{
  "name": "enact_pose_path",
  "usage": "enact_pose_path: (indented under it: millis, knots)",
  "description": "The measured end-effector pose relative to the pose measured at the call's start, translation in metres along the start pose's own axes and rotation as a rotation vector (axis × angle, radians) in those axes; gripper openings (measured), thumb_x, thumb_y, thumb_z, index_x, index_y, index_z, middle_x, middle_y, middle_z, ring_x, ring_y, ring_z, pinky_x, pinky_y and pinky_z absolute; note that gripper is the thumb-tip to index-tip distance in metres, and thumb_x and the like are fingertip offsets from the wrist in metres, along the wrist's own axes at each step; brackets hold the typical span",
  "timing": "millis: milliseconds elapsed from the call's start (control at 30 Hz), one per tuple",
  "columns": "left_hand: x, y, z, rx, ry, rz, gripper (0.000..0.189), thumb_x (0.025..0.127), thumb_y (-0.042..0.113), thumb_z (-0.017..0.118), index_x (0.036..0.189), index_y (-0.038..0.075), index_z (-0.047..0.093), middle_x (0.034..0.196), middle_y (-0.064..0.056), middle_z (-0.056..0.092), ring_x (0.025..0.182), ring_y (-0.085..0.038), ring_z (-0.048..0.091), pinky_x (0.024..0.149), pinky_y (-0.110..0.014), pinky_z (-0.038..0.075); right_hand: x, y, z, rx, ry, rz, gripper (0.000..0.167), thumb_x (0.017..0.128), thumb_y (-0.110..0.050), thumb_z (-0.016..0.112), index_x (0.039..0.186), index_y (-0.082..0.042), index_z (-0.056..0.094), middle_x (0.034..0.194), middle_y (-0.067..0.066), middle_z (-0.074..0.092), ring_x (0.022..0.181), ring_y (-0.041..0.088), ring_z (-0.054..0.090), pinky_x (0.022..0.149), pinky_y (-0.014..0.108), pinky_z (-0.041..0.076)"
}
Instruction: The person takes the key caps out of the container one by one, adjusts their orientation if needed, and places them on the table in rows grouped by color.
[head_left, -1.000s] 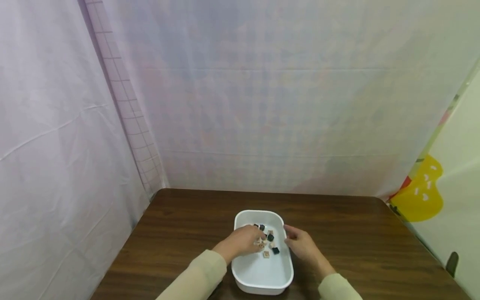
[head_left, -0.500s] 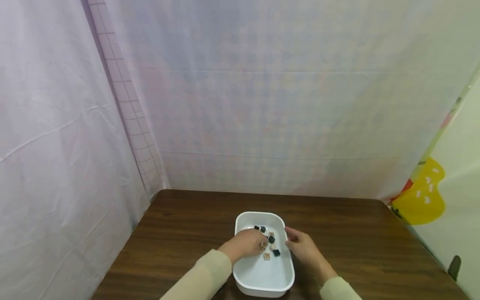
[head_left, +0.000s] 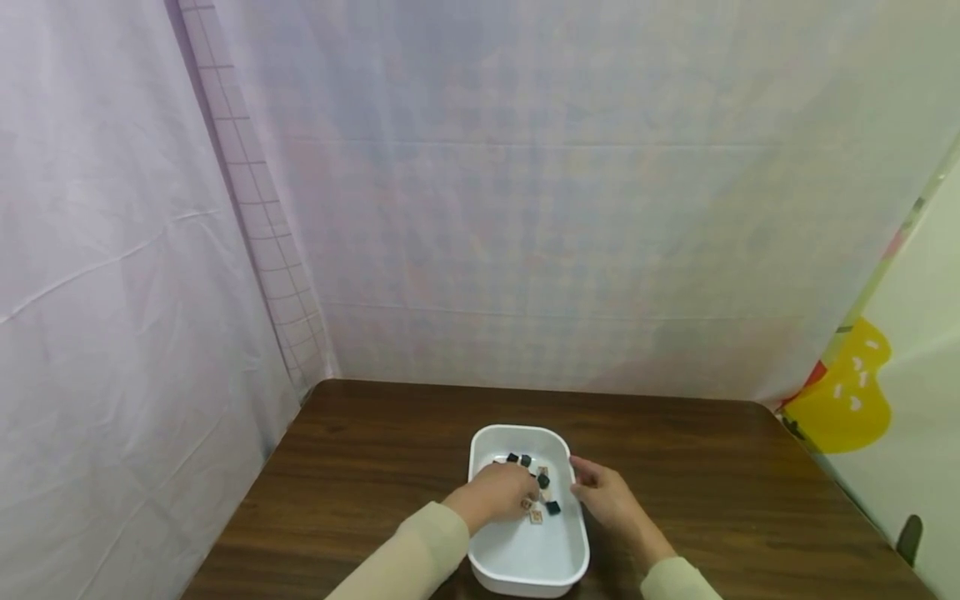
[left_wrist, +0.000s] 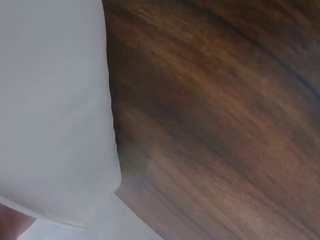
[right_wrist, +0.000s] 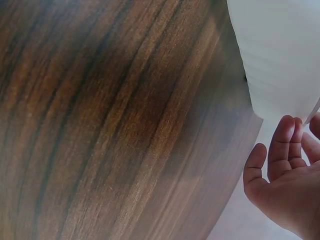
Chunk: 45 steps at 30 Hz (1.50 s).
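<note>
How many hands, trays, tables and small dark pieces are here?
Hands: 2, left hand and right hand
Trays: 1 white tray
Tables: 1 brown table
Dark pieces: at least 4; the left hand may hide more
Total: at least 8

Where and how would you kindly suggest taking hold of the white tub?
Probably by the rim, midway along both long sides, from left and right: the white tub sits upright, and its oblong shape should balance best there.
</note>
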<state>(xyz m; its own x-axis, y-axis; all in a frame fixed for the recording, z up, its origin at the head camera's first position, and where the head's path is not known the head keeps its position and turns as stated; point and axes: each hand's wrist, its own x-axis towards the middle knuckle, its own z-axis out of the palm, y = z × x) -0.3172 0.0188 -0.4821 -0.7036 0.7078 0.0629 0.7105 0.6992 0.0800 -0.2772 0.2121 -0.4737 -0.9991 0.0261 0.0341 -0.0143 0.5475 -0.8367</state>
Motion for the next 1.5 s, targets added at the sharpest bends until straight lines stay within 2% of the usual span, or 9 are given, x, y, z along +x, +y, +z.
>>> enact_pose_path:
  millis: [267, 433, 600, 700, 867, 1067, 1167, 1333, 1500]
  knots:
    - [-0.002, 0.006, -0.001, 0.021, -0.029, -0.010, 0.021, 0.082, 0.019, 0.077, 0.103, 0.025, 0.078, 0.094, 0.010, 0.070, 0.086, -0.007, 0.064, 0.077, -0.025, 0.049, -0.002, -0.002, 0.001, 0.002, 0.001, 0.029, 0.048, 0.088, 0.004, 0.062, 0.135, 0.010, 0.053, 0.090, 0.010, 0.057, 0.082, 0.022, 0.053, 0.067, 0.031, 0.044]
    - [-0.002, 0.003, -0.003, -0.001, -0.037, -0.027, 0.020, 0.084, 0.018, 0.074, 0.103, 0.023, 0.078, 0.094, 0.008, 0.070, 0.082, -0.007, 0.062, 0.075, -0.024, 0.048, -0.002, -0.003, 0.002, 0.003, -0.003, 0.041, 0.049, 0.088, 0.003, 0.062, 0.136, 0.009, 0.052, 0.091, 0.010, 0.057, 0.083, 0.023, 0.053, 0.069, 0.031, 0.044]
    - [-0.001, -0.005, -0.007, 0.013, 0.006, 0.016, 0.016, 0.086, 0.018, 0.073, 0.100, 0.022, 0.079, 0.086, 0.009, 0.067, 0.075, -0.005, 0.058, 0.070, -0.019, 0.046, -0.001, -0.001, 0.002, -0.003, 0.001, 0.040, 0.049, 0.088, 0.003, 0.062, 0.136, 0.009, 0.052, 0.092, 0.011, 0.057, 0.085, 0.023, 0.054, 0.072, 0.031, 0.045]
    - [-0.003, -0.012, -0.010, -0.048, 0.047, 0.008, 0.014, 0.086, 0.017, 0.073, 0.099, 0.017, 0.078, 0.084, 0.010, 0.067, 0.076, -0.003, 0.057, 0.072, -0.018, 0.046, 0.000, 0.000, 0.002, -0.001, 0.002, 0.047, 0.049, 0.088, 0.003, 0.062, 0.136, 0.009, 0.052, 0.092, 0.011, 0.058, 0.086, 0.024, 0.054, 0.072, 0.031, 0.045]
    - [-0.013, -0.030, -0.021, -0.199, 0.148, -0.043, 0.016, 0.084, 0.013, 0.072, 0.099, 0.009, 0.074, 0.085, 0.005, 0.067, 0.077, -0.006, 0.057, 0.075, -0.021, 0.048, 0.001, -0.001, 0.003, 0.003, -0.006, 0.078, 0.049, 0.089, 0.002, 0.062, 0.137, 0.008, 0.052, 0.094, 0.012, 0.057, 0.089, 0.025, 0.054, 0.075, 0.033, 0.045]
    - [-0.028, -0.058, -0.030, -0.335, 0.247, -0.120, 0.025, 0.088, 0.010, 0.066, 0.111, 0.002, 0.072, 0.089, -0.003, 0.065, 0.080, -0.013, 0.059, 0.073, -0.028, 0.050, 0.002, 0.000, 0.004, 0.002, -0.007, 0.094, 0.050, 0.090, 0.002, 0.061, 0.138, 0.007, 0.051, 0.095, 0.012, 0.055, 0.088, 0.026, 0.053, 0.072, 0.032, 0.044]
    - [-0.037, -0.075, -0.031, -0.392, 0.300, -0.179, 0.024, 0.090, 0.010, 0.064, 0.110, 0.001, 0.072, 0.088, -0.003, 0.064, 0.080, -0.015, 0.059, 0.073, -0.031, 0.050, 0.002, 0.000, 0.004, 0.004, -0.009, 0.102, 0.050, 0.090, 0.002, 0.060, 0.139, 0.007, 0.051, 0.096, 0.013, 0.054, 0.088, 0.026, 0.052, 0.070, 0.032, 0.042]
    - [-0.055, -0.101, -0.029, -0.488, 0.400, -0.247, 0.016, 0.085, 0.006, 0.067, 0.098, -0.001, 0.072, 0.085, -0.005, 0.067, 0.079, -0.018, 0.062, 0.070, -0.032, 0.051, 0.001, -0.001, 0.005, 0.019, -0.006, 0.108, 0.049, 0.090, 0.002, 0.059, 0.138, 0.008, 0.050, 0.097, 0.013, 0.055, 0.090, 0.026, 0.051, 0.071, 0.032, 0.042]
    - [-0.073, -0.120, -0.022, -0.541, 0.415, -0.324, 0.017, 0.083, 0.002, 0.067, 0.098, -0.004, 0.072, 0.084, -0.006, 0.069, 0.075, -0.017, 0.061, 0.065, -0.031, 0.051, 0.001, -0.003, 0.005, 0.037, -0.008, 0.108, 0.048, 0.091, 0.002, 0.058, 0.138, 0.010, 0.050, 0.098, 0.013, 0.056, 0.093, 0.027, 0.052, 0.075, 0.033, 0.044]
